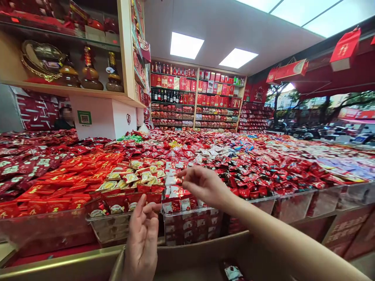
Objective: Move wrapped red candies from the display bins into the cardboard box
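My right hand point(203, 185) reaches over a clear bin of small red-and-white packets. Its thumb and fingertips close on the edge of a red-and-white packet point(172, 180), which lies among others in the same bin. Below and to the left, my left hand point(143, 238) is raised with its palm turned inward and its fingers apart, slightly bent; nothing shows in it. It is nearest the front of the bin of red-and-cream packets point(131, 177). Under both hands stands an open cardboard box point(187, 253), with a red-and-white packet point(233, 272) on its bottom.
Bright red packets point(70, 175) fill the bin at left; more packets point(263, 168) spread to the right. Clear bin walls point(190, 214) line the front edge. A white pillar point(96, 117) and a shelf cabinet point(96, 91) rise at left. A person point(65, 119) is behind the pillar.
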The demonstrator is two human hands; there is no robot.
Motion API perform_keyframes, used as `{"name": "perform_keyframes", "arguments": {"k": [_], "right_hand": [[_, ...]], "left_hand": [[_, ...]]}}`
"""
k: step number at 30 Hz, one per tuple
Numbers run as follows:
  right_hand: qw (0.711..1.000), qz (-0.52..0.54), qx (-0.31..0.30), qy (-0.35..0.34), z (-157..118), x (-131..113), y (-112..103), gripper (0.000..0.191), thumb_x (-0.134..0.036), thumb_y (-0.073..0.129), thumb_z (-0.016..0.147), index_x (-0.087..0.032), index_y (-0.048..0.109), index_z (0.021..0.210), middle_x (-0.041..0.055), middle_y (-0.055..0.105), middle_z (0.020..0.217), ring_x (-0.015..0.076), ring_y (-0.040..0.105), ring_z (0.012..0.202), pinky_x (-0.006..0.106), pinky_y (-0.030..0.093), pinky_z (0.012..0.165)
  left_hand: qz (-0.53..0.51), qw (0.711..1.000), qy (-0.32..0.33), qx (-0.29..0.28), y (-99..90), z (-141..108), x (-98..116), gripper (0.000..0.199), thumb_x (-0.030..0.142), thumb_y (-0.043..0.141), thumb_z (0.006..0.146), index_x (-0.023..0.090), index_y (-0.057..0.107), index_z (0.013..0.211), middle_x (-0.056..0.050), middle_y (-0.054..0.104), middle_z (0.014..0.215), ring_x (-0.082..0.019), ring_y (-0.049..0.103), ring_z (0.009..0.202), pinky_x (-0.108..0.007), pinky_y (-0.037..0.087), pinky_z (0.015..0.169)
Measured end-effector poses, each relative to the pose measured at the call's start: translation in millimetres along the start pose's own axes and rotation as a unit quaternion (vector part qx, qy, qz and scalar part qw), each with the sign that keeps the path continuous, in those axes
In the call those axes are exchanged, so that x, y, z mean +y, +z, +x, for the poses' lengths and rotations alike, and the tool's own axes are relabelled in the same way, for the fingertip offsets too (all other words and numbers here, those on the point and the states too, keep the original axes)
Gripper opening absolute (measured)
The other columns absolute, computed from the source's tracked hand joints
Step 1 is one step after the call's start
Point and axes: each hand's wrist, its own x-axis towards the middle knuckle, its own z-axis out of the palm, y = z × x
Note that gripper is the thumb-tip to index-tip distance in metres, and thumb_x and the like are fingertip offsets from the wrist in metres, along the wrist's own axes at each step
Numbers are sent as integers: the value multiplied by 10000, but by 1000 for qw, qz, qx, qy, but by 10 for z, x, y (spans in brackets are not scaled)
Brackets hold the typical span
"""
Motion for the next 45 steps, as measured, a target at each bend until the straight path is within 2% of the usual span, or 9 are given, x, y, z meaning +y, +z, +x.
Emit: {"name": "perform_keyframes", "arguments": {"k": [4,8,11,15,22,27,31,35,45], "right_hand": [[986,-94,-94,-96,-482,-174,212,77,-94,513,721,-167,514,746,97,538,1064,151,505,995,260,424,814],[998,-8,-51,-20,-630,-153,310,141,-132,563,708,-184,510,828,96,460,1147,170,476,1024,253,439,772],[984,153,33,86,-540,-52,348,220,-206,564,735,-212,432,912,73,469,1100,115,543,789,237,455,623],[959,243,21,144,-414,55,374,238,-256,619,697,-194,410,793,-37,507,676,71,479,576,185,384,513],[963,218,5,160,-302,29,252,261,-293,609,697,-189,426,851,-64,506,580,62,441,469,181,328,444],[988,27,104,112,53,231,-152,194,-217,526,742,-190,427,907,-61,497,580,85,472,527,211,354,509],[963,-141,17,228,240,507,-326,235,-145,529,720,-180,448,937,-82,444,521,78,447,472,199,344,473],[947,-163,-60,272,281,567,-269,181,-81,586,646,-155,529,801,-62,492,521,74,466,437,192,352,443],[938,-141,-144,282,334,567,-119,59,-99,551,699,-133,578,739,-26,588,597,61,536,498,152,413,466]], "left_hand": [[-152,981,-116,-34,19,-40,116,515,448,470,783,309,318,1256,12,563,847,-94,521,643,-157,460,563],[-143,981,-124,-49,61,-67,97,446,376,586,728,303,454,1148,31,555,845,-77,549,696,-132,466,666],[-139,983,-106,-52,98,-94,113,489,346,610,709,319,417,1157,37,578,840,-83,572,704,-148,472,688],[-95,990,-94,-48,111,-122,137,545,312,628,689,307,386,1177,49,569,750,-84,579,690,-140,468,673],[-85,991,-83,-63,60,-87,61,435,318,577,735,287,400,1132,49,565,740,-78,559,603,-153,477,590],[-10,999,-30,-39,-2,-9,-84,312,340,501,779,267,446,1078,9,567,830,-127,554,713,-237,467,658],[156,985,59,-35,-42,81,-208,333,319,487,782,268,458,1109,-41,526,1069,-206,498,926,-367,408,788],[246,957,134,-75,-34,107,-211,391,281,467,797,271,413,1185,-43,470,1190,-228,399,1095,-426,342,918],[265,948,111,-133,-6,83,-236,409,288,409,834,252,363,1239,-57,443,1217,-230,340,1148,-463,297,974]]}}
